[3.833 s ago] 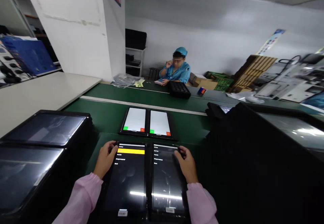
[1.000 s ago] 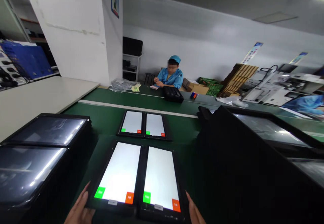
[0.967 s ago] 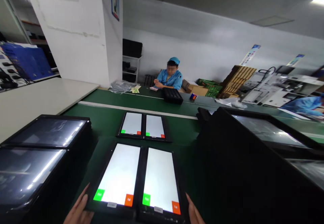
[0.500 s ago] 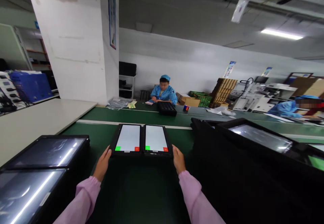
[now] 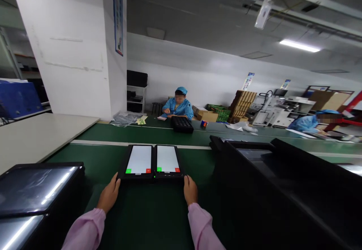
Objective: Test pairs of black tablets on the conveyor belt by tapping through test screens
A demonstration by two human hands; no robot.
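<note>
Two tablets with lit white screens, the left tablet (image 5: 139, 160) and the right tablet (image 5: 167, 159), lie side by side in a black holder (image 5: 154, 177) over the green table. Each screen shows a green and a red square along its lower edge. My left hand (image 5: 109, 192) grips the left side of the holder, its thumb at the near corner. At the opposite near corner, my right hand (image 5: 190, 189) is closed on the holder's right side. The undersides of the fingers are hidden.
Dark screens in black frames (image 5: 36, 186) lie at the left. A large black case (image 5: 254, 189) fills the right. Across the green table (image 5: 113, 132), a person (image 5: 181, 106) sits behind a black tray (image 5: 181, 125); another person (image 5: 304, 121) works farther right.
The camera view has shifted. The holder and both hands appear slightly lower and farther left, still together. Across the table, the person's hand has lifted a little.
</note>
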